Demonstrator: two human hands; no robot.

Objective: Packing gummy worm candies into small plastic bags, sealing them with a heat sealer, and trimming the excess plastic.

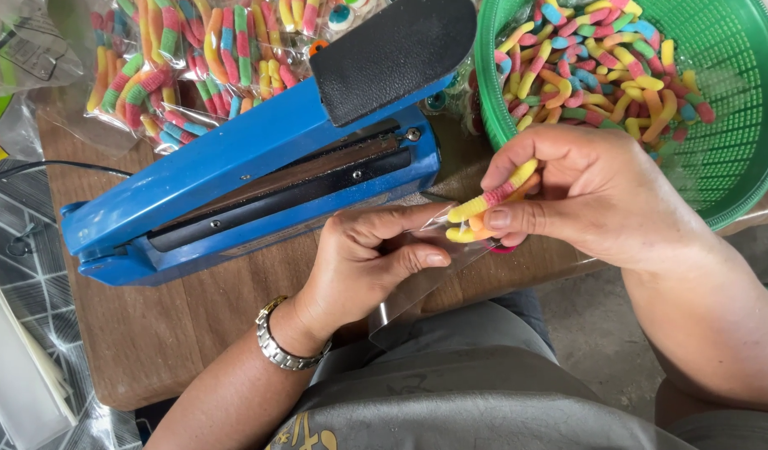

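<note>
My left hand (363, 262) pinches the mouth of a small clear plastic bag (417, 287) that hangs over the near edge of the wooden table. My right hand (592, 196) grips a few sugar-coated gummy worms (492, 204), yellow, pink and orange, right at the bag's opening. The two hands almost touch. A metal watch band sits on my left wrist.
A blue heat sealer (242, 187) with a black handle pad lies across the brown wooden table (167, 333). A green plastic basket (725, 133) of loose gummy worms stands at the top right. Several filled clear bags of worms (184, 58) are piled at the back left.
</note>
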